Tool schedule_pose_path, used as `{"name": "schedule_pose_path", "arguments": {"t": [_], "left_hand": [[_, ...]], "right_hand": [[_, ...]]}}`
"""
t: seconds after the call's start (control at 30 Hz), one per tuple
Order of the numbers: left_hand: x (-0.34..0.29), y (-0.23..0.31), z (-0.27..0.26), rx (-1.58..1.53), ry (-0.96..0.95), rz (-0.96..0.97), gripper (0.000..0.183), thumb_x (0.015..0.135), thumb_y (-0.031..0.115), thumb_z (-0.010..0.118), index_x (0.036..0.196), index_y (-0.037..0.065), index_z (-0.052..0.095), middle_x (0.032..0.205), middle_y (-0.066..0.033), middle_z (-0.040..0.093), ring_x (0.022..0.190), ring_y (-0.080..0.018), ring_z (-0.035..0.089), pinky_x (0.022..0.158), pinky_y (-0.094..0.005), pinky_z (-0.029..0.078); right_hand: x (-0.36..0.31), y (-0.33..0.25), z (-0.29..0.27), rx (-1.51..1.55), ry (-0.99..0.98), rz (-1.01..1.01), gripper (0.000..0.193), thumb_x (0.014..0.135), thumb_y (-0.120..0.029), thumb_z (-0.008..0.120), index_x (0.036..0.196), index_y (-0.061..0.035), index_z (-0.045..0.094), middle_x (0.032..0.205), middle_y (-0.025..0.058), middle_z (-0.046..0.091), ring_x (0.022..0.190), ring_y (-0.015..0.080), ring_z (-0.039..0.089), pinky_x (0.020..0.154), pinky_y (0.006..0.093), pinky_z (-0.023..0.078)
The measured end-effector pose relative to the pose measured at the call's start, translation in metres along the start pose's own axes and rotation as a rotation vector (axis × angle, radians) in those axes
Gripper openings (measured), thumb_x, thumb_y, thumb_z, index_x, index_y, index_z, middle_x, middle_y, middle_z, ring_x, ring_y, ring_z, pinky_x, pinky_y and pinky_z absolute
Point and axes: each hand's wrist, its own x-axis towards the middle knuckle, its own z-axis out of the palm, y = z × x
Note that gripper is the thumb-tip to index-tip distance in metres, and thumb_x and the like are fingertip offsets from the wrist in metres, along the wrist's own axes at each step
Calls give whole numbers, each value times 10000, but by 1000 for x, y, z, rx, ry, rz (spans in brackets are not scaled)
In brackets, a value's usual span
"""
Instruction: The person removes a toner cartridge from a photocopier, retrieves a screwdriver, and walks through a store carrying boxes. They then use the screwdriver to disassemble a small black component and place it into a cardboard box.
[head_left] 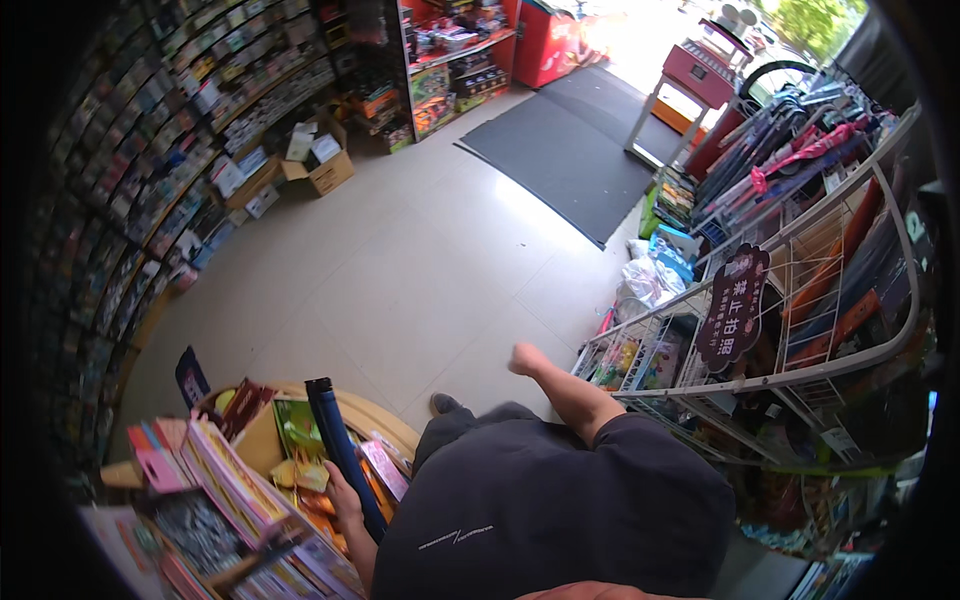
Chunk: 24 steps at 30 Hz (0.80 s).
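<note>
Pale tiled floor [420,230] extends between stocked wall shelving [268,98] and a white wire rack [850,364], with dark matting [570,130] near the daylit entrance [640,35].

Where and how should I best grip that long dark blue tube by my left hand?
Probably mid-length on the tube, coming from its left: it's slim and straight, leaning up to the left, so a hand could wrap it, and the left hand is on that side. Whether that hand already grips it is unclear.

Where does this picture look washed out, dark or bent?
Head view: daylight overexposes the entrance; glare whitens the near edge of the dark mat; the left-hand shelves bow with fisheye distortion, and the picture's rim darkens to black.
</note>
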Motion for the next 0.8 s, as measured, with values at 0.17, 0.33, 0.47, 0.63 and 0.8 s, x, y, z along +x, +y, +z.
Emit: {"name": "schedule_pose_path", "arguments": {"t": [0.17, 0.33, 0.47, 0.63, 0.8], "left_hand": [[143, 120, -34, -26, -99, 89, 707, 1069, 543, 327, 1302, -84, 558, 1265, -157, 620, 1126, -234, 579, 1021, -311, 418], [300, 171, -57, -44, 4, 170, 754, 1053, 581, 331, 1394, -76, 474, 1395, -173, 542, 1248, -263, 533, 1076, -329, 384], [403, 203, -80, -56, 62, -166, 768, 1036, 623, 340, 1239, -73, 591, 1114, -141, 649, 997, -254, 608, 918, -342, 467], [473, 246, -130, -71, 130, -113, 732, 1042, 598, 359, 1183, -77, 607, 1056, -131, 660, 907, -238, 610, 850, -334, 482], [553, 251, -195, 155, 197, -164, 585, 1089, 441, 314, 1122, -91, 555, 969, -284, 627, 909, -418, 602, 875, -438, 471]], "right_hand": [[-17, 92, 31, -41, -349, 534, 280, 801, -264, 589, 860, -59, 770, 854, 149, 740, 774, 274, 726, 646, 383, 575], [-32, 36, 11, 182, -268, 638, 234, 764, -178, 692, 970, -123, 788, 1001, 126, 748, 921, 297, 717, 786, 405, 566], [154, -87, -15, -70, -438, 494, 321, 736, -184, 716, 1051, -153, 768, 1109, 136, 722, 1038, 311, 687, 877, 414, 548], [439, -395, -88, -128, -127, -16, 276, 841, -181, 563, 997, -28, 731, 1089, 230, 700, 1036, 392, 665, 869, 439, 550], [621, -766, -168, -271, 9, -421, 257, 791, -178, 648, 999, -30, 683, 974, 243, 700, 918, 428, 673, 776, 505, 559]]}}
